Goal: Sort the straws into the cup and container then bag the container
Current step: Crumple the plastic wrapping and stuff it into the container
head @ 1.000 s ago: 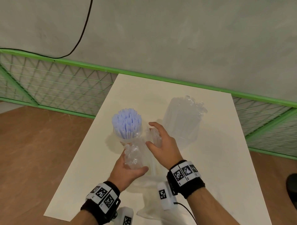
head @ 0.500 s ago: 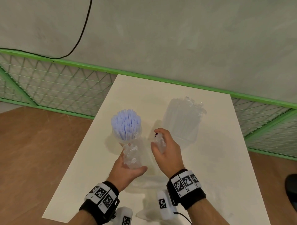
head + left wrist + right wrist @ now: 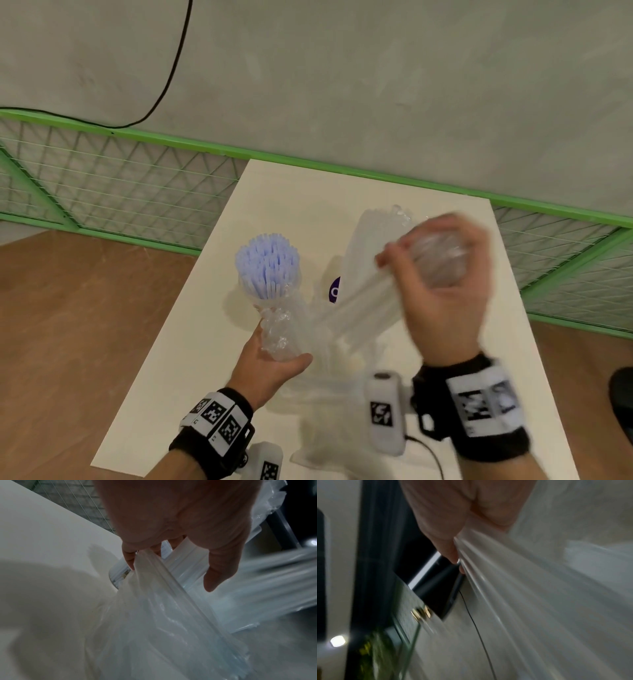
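Note:
A clear cup packed with blue straws point(image 3: 265, 270) stands left of centre on the white table point(image 3: 212, 308). Behind my right hand stands a clear container of pale straws point(image 3: 373, 233), partly veiled by plastic film. My left hand point(image 3: 270, 363) grips a crumpled bunch of the clear bag point(image 3: 281, 329) just in front of the cup. In the left wrist view its fingers point(image 3: 130, 561) pinch the bag's zip edge point(image 3: 171, 588). My right hand point(image 3: 435, 291), raised and blurred, grips another bunch of the bag, whose film is stretched taut between the hands. Blurred film point(image 3: 539, 601) runs from its fingers point(image 3: 447, 550).
A green mesh fence point(image 3: 120, 192) borders the table's far and side edges, with a grey wall and a black cable point(image 3: 171, 75) behind. The rest of the bag lies slack near the table's front edge point(image 3: 329, 428). A purple label point(image 3: 334, 291) shows between cup and container.
My right hand has swung up and to the right with a bunch of the bag, stretching the film. My left hand has kept its grip beside the cup.

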Demonstrator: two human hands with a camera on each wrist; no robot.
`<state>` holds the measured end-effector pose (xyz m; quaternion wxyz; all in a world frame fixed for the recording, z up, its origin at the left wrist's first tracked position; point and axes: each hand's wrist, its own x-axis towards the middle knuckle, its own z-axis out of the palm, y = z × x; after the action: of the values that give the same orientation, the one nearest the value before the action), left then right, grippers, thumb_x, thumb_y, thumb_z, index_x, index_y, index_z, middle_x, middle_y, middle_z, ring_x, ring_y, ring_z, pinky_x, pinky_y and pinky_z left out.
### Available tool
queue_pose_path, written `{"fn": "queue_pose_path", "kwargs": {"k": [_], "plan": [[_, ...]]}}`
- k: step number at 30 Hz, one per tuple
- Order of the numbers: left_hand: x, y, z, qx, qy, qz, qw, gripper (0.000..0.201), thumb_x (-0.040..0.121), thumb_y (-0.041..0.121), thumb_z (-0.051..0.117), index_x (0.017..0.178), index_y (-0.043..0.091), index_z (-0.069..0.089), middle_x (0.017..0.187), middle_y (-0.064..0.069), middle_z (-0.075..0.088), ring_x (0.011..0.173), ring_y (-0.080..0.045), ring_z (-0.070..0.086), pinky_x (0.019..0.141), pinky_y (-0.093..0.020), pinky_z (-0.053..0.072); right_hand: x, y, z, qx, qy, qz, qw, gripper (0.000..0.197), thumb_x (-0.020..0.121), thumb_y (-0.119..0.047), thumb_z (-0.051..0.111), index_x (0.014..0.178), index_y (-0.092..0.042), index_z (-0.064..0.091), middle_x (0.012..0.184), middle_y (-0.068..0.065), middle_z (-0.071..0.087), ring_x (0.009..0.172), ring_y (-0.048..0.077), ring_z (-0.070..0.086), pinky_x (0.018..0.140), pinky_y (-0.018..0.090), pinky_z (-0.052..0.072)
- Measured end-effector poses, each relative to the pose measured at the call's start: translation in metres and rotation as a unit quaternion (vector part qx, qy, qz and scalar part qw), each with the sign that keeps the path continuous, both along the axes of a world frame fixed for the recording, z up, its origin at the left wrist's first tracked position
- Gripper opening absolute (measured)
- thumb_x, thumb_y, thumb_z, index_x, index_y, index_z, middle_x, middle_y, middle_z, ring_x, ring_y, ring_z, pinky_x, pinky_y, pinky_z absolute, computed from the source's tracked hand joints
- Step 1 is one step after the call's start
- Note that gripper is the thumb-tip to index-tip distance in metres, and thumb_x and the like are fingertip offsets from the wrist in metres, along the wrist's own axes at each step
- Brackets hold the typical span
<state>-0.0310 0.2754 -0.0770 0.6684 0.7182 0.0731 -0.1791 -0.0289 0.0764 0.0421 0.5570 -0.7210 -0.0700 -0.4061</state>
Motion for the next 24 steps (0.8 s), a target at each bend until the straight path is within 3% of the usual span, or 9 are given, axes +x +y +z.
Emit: {"fn": "queue_pose_path", "kwargs": {"k": [2,4,6,10,12,14,18,21,24], "plan": [[0.0,0.001,-0.001,0.008,0.003,0.0,1.0,0.055,0.07,-0.001,0.082,0.111,0.026,0.057,0.097,0.004,0.072,0.08,0.0,0.069,0.065,-0.008,0.049,0.009,-0.025,0.039,0.018,-0.082,0.017,0.996,0.043,0.084,0.009,0.071,0.111,-0.01,0.043,0.094,0.029,0.056,0.073,0.041,0.064,0.068,0.049,0.056],[0.0,0.0,-0.001,0.014,0.002,0.0,1.0,0.054,0.07,0.001,0.083,0.11,0.027,0.057,0.096,0.004,0.072,0.083,-0.002,0.069,0.065,-0.009,0.05,0.024,-0.055,0.063,0.051,-0.113,0.009,0.992,0.046,0.088,0.001,0.072,0.116,0.007,0.036,0.099,0.036,0.051,0.073,0.041,0.062,0.068,0.045,0.056],[-0.001,0.0,0.0,0.009,0.001,0.002,1.0,0.054,0.07,-0.002,0.082,0.109,0.027,0.057,0.094,0.006,0.072,0.08,0.002,0.068,0.063,-0.007,0.049,0.039,-0.074,0.07,0.067,-0.109,0.009,0.992,0.051,0.09,-0.002,0.071,0.121,0.011,0.033,0.098,0.029,0.052,0.073,0.043,0.061,0.07,0.045,0.056],[-0.003,-0.001,0.003,0.003,-0.007,0.0,1.0,0.055,0.07,-0.005,0.08,0.104,0.031,0.055,0.092,0.011,0.07,0.075,0.009,0.066,0.062,-0.005,0.048,0.058,-0.084,0.041,0.018,0.003,0.01,1.0,0.039,0.089,0.008,0.062,0.117,-0.009,0.04,0.089,0.022,0.055,0.073,0.04,0.064,0.071,0.051,0.059],[-0.003,0.0,0.002,0.005,-0.008,-0.002,1.0,0.056,0.07,-0.003,0.081,0.106,0.032,0.055,0.092,0.012,0.07,0.076,0.009,0.066,0.062,-0.005,0.047,0.067,-0.088,0.017,0.006,0.067,0.013,0.998,0.042,0.087,0.005,0.065,0.116,-0.018,0.046,0.091,0.02,0.058,0.076,0.037,0.065,0.074,0.055,0.058],[-0.003,0.0,0.002,0.006,-0.007,0.0,1.0,0.055,0.07,-0.003,0.081,0.106,0.031,0.056,0.088,0.013,0.071,0.077,0.008,0.066,0.062,-0.005,0.047,0.073,-0.09,-0.006,-0.042,0.131,-0.01,0.99,0.043,0.084,-0.005,0.072,0.113,-0.028,0.052,0.096,0.007,0.065,0.086,0.029,0.067,0.082,0.05,0.056],[-0.002,0.0,0.001,0.005,-0.008,0.001,1.0,0.054,0.07,-0.003,0.081,0.102,0.033,0.056,0.082,0.016,0.073,0.076,0.007,0.067,0.061,-0.006,0.048,0.081,-0.091,-0.041,-0.232,0.219,-0.025,0.947,0.039,0.077,-0.021,0.082,0.11,-0.024,0.061,0.109,-0.011,0.064,0.099,-0.003,0.056,0.093,0.019,0.044],[-0.002,0.0,0.0,0.007,-0.004,0.003,1.0,0.054,0.07,-0.001,0.082,0.104,0.033,0.056,0.086,0.014,0.072,0.076,0.006,0.067,0.061,-0.006,0.048,0.09,-0.101,-0.056,-0.362,0.229,-0.017,0.904,0.054,0.076,-0.032,0.082,0.124,-0.022,0.06,0.134,-0.005,0.056,0.123,0.014,0.05,0.107,0.027,0.034],[-0.002,0.0,0.0,0.015,-0.004,0.004,1.0,0.055,0.07,0.0,0.082,0.109,0.029,0.056,0.094,0.01,0.071,0.077,0.007,0.067,0.062,-0.005,0.048,0.092,-0.106,-0.066,-0.464,0.276,0.017,0.842,0.071,0.087,-0.043,0.069,0.148,-0.025,0.038,0.158,-0.006,0.032,0.145,0.021,0.029,0.116,0.039,0.027]]}}
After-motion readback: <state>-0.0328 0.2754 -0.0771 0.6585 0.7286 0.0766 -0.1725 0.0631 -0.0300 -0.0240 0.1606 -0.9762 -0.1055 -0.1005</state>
